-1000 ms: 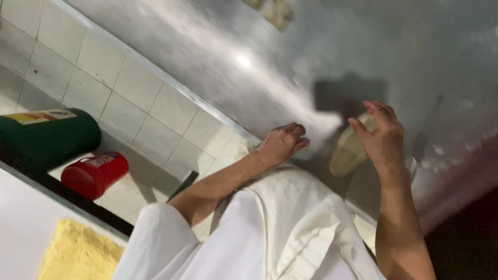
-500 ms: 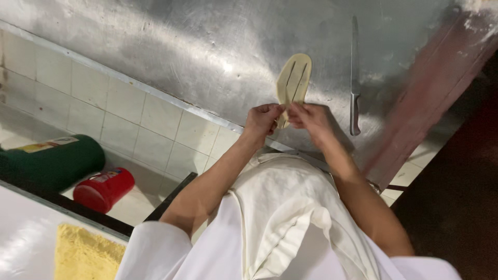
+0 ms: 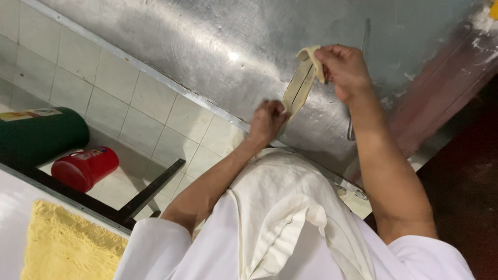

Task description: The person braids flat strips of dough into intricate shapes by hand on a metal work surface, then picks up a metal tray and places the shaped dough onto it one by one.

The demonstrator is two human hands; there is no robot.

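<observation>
Both hands pinch a flat, slit piece of dough (image 3: 300,85) above the shiny metal table (image 3: 197,46), the left hand (image 3: 267,120) holding its bottom end and the right hand (image 3: 345,67) its top, maybe stretching it.

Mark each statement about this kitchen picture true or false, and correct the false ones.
1. Both hands hold the slit strip of dough. True.
2. The right hand grips the dough's lower end. False: it grips the upper end; the left hand grips the lower end.
3. The dough is lifted above the steel worktop. True.
4. The red container stands on the worktop. False: it lies down by the tiled floor beside a green container.
5. A yellow cloth shows at the lower left. True.
</observation>
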